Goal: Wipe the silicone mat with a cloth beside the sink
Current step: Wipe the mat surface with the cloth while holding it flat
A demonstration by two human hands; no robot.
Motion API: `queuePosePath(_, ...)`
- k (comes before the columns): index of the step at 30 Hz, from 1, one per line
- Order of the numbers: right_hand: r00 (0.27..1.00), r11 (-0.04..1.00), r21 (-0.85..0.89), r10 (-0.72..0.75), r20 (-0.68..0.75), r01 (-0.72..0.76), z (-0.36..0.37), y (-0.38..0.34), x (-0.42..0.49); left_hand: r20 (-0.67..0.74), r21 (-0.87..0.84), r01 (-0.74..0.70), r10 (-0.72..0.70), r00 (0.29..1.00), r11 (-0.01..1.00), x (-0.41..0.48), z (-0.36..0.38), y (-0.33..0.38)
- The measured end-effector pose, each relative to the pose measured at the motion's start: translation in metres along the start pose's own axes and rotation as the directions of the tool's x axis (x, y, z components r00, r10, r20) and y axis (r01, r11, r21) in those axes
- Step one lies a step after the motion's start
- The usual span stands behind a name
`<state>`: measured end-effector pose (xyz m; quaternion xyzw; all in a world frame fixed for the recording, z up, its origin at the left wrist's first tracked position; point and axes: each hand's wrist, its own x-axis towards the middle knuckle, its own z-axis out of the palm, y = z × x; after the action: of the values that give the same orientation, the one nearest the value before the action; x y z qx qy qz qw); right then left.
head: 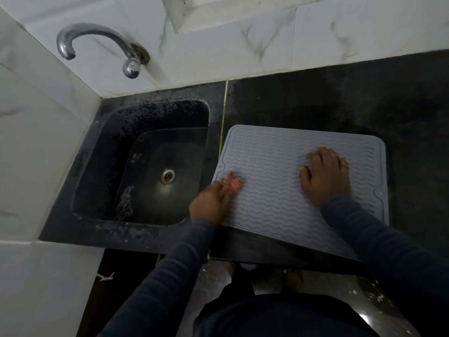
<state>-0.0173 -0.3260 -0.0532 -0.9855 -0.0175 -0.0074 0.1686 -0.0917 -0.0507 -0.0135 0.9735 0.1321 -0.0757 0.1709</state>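
Note:
A grey silicone mat (274, 166) with wavy ridges lies on the black counter just right of the sink, its near right corner hanging over the counter's front edge. My left hand (216, 195) is blurred at the mat's left edge, with its fingers over the rim as if gripping it. My right hand (325, 176) rests flat on the right part of the mat, fingers spread. Small pale bits show at its fingertips; I cannot make out a cloth anywhere.
The black sink (145, 166) with a metal drain (168, 176) sits to the left, below a curved chrome tap (97, 42) on the white tiled wall. Black counter (364, 100) runs behind and right of the mat. My legs and the floor show below.

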Motion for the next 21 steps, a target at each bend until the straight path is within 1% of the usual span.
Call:
queuePosePath(2,1.0,1.0,-0.009,-0.004,-0.003,0.004,0.0,-0.001,0.001,-0.042,0.08,0.096,-0.093,0.995,0.992,0.006,-0.009,-0.018)
queuePosePath(3,1.0,1.0,-0.013,-0.004,-0.004,0.004,0.0,-0.001,0.001,-0.057,0.075,0.132,-0.128,0.99,0.988,0.007,-0.008,-0.02)
queuePosePath(4,1.0,1.0,-0.017,-0.004,-0.008,0.004,0.0,-0.002,0.001,-0.077,0.035,0.143,-0.14,0.987,0.989,0.007,-0.008,-0.014)
queuePosePath(5,1.0,1.0,-0.021,-0.006,-0.011,0.006,0.001,-0.002,0.001,-0.086,-0.038,0.119,-0.122,0.989,0.992,0.004,-0.006,-0.003)
queuePosePath(7,1.0,1.0,-0.026,-0.002,-0.016,0.001,0.0,-0.001,0.002,-0.065,-0.197,-0.056,0.044,0.997,0.979,-0.005,0.007,0.039)
queuePosePath(8,1.0,1.0,-0.026,0.002,-0.008,-0.002,0.0,-0.002,0.001,-0.021,-0.227,-0.161,0.161,0.987,0.961,-0.014,0.017,0.063)
queuePosePath(10,1.0,1.0,-0.027,0.008,0.009,-0.008,0.0,-0.002,0.001,0.089,-0.183,-0.35,0.37,0.925,0.919,-0.032,0.036,0.105)
queuePosePath(11,1.0,1.0,-0.023,0.011,0.009,-0.011,0.0,-0.002,0.001,0.115,-0.122,-0.408,0.421,0.9,0.905,-0.034,0.042,0.114)
queuePosePath(12,1.0,1.0,-0.018,0.011,0.005,-0.011,0.0,-0.002,0.002,0.117,-0.069,-0.422,0.428,0.896,0.904,-0.031,0.042,0.114)
queuePosePath(13,1.0,1.0,-0.011,0.008,-0.001,-0.008,0.001,-0.001,0.002,0.107,-0.045,-0.382,0.384,0.917,0.923,-0.025,0.038,0.105)
queuePosePath(15,1.0,1.0,0.0,-0.002,-0.014,0.002,0.001,0.001,0.002,0.087,-0.079,-0.202,0.209,0.974,0.976,-0.009,0.025,0.068)
queuePosePath(16,1.0,1.0,0.001,-0.007,-0.019,0.007,0.001,0.001,0.001,0.077,-0.073,-0.111,0.117,0.99,0.991,-0.001,0.016,0.044)
queuePosePath(18,0.999,1.0,-0.003,-0.012,-0.031,0.012,0.002,0.001,0.001,0.016,0.018,0.042,-0.042,0.999,0.999,0.013,0.0,0.001)
queuePosePath(19,0.999,1.0,-0.004,-0.013,-0.033,0.013,0.002,0.001,0.0,-0.019,0.079,0.092,-0.09,0.996,0.993,0.017,-0.008,-0.014)
queuePosePath(20,0.999,1.0,-0.006,-0.014,-0.035,0.014,0.002,0.0,0.001,-0.052,0.126,0.108,-0.102,0.993,0.986,0.018,-0.013,-0.022)
queuePosePath(21,0.999,1.0,-0.005,-0.011,-0.037,0.011,0.003,0.0,0.002,-0.074,0.135,0.106,-0.096,0.993,0.985,0.019,-0.013,-0.023)
